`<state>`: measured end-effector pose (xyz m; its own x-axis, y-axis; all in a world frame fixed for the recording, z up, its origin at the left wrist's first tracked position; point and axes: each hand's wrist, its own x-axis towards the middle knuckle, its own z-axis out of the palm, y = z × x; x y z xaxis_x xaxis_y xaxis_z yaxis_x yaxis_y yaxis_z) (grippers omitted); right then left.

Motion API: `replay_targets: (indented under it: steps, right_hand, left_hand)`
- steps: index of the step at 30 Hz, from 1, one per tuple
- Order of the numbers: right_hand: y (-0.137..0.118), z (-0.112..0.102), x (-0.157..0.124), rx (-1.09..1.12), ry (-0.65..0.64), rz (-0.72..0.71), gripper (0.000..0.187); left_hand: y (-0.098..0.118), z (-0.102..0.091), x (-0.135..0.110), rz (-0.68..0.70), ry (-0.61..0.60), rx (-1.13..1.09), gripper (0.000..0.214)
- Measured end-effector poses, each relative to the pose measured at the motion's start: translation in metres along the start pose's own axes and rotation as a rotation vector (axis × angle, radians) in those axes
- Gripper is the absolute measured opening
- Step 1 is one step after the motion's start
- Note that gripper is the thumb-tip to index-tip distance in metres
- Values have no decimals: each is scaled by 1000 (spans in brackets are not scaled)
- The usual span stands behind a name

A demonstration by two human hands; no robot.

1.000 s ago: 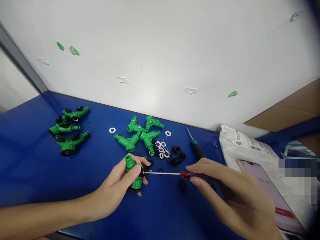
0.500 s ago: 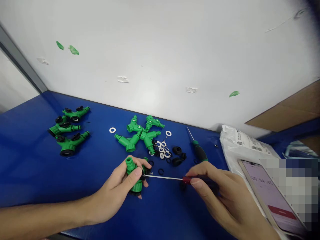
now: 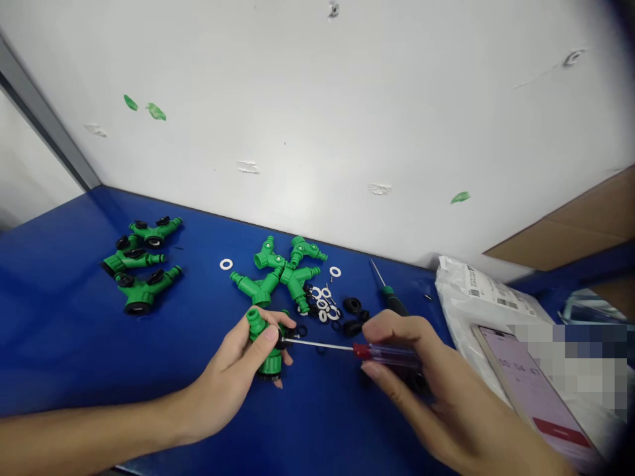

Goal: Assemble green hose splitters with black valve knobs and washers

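My left hand [image 3: 238, 370] is wrapped round a green hose splitter [image 3: 265, 344] that stands on the blue table [image 3: 59, 330], thumb pressed near a black knob on its side. My right hand [image 3: 436, 390] grips a screwdriver with a clear and red handle [image 3: 384, 355]. Its thin metal shaft [image 3: 317, 344] runs left, with the tip at the black knob. Behind the splitter lie a heap of green splitter bodies [image 3: 280, 271], white washers and black rings [image 3: 325, 301] and black knobs [image 3: 352, 316].
Three assembled green splitters [image 3: 139, 264] lie at the left. A green-handled screwdriver [image 3: 389, 294] rests behind my right hand. At the right are a white plastic bag [image 3: 491, 297], a phone with a lit screen [image 3: 536, 390] and a cardboard box [image 3: 570, 228]. A white wall runs behind.
The view has tilted slightly. My right hand has shifted its fingers along the screwdriver handle, more of the clear handle showing. The tip stays at the black knob and the left hand keeps its hold.
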<state>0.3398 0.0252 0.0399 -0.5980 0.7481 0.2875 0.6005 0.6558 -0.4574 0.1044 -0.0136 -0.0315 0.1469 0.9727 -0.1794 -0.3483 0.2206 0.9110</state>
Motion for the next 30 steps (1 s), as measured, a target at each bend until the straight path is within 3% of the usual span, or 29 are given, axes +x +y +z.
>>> replay_targets:
  steps: [3,6,10,14,20,24,27,30]
  right_hand:
    - [0,3,1,30,40,-65,3]
    - [-1,5,2,-25,81,-77,16]
    - [0,7,-2,60,78,20,10]
    - [3,11,-5,92,144,-11,2]
    - [5,12,-4,43,65,32,13]
    - [4,12,-1,131,103,-6,2]
    - [2,11,-2,64,126,-25,17]
    - [1,9,-5,73,99,36,15]
  left_hand:
    - [1,0,-1,4,-21,30,22]
    - [2,0,0,2,-15,37,22]
    - [2,0,2,-14,-6,-2,23]
    - [2,0,1,-3,-29,31,23]
    - [0,-2,0,-12,-6,20,24]
    - [-1,-2,-1,9,-28,40,23]
    - [-1,-2,-3,20,-35,66,23]
    - [-1,-1,-3,16,-30,44,22]
